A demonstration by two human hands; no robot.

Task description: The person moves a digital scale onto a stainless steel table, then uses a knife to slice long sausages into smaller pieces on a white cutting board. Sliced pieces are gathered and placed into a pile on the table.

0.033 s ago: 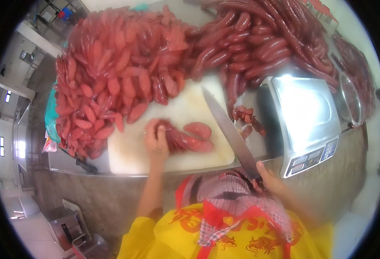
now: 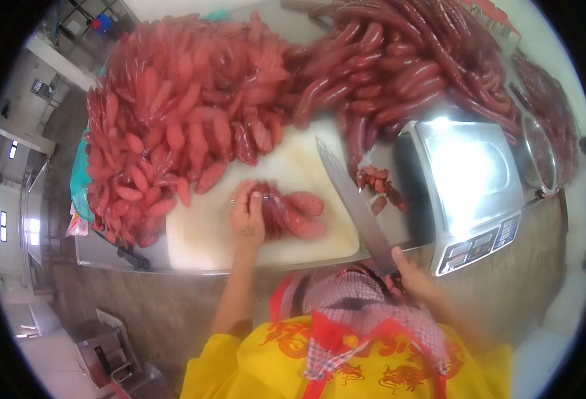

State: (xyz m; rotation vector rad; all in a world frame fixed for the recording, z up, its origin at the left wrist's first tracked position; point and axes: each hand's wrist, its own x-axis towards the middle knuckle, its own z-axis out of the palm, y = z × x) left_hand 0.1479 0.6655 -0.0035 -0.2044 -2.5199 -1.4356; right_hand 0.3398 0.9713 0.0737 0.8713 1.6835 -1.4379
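My left hand (image 2: 246, 209) is closed around the left end of a bunch of sausage slices (image 2: 293, 216). The bunch lies on a white cutting board (image 2: 196, 236), its cut faces fanned toward the right. At the board's right edge, my right hand (image 2: 409, 274) grips a large knife (image 2: 354, 203) by its handle. The broad blade points away from me, up and to the left, and is apart from the slices. A big heap of cut sausage slices (image 2: 173, 120) covers the board's far left side and the table beyond.
Long uncut sausages (image 2: 406, 73) are piled at the far right. Small sausage scraps (image 2: 381, 186) lie between the knife and a silver scale (image 2: 469, 166). A metal-rimmed bowl (image 2: 539, 149) stands right of the scale. Another black-handled knife (image 2: 133, 256) lies at the table's front left edge.
My left hand has shifted slightly right, pushing the slices together against the slice at the right end. The knife has moved only a little.
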